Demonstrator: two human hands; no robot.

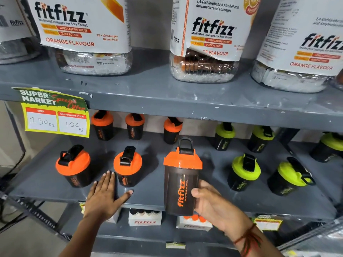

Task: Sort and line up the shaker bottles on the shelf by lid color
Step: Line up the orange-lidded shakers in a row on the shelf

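My right hand (213, 203) grips a black shaker bottle with an orange lid (181, 180), held upright at the front edge of the grey shelf (148, 193). My left hand (105, 195) lies flat on the shelf, fingers straight, just left of an orange-lidded shaker (127, 166). Another orange-lidded shaker (74, 166) stands further left. Three orange-lidded shakers (134, 126) line the back row on the left. Green-lidded shakers stand on the right, two in front (245, 171) and three behind (224, 135).
The upper shelf (167, 93) carries large lozenge jars (206, 38). A yellow price tag (55, 114) hangs from its front edge at left. Small white boxes (144, 217) sit on the shelf below. Bare shelf lies between the orange and green groups.
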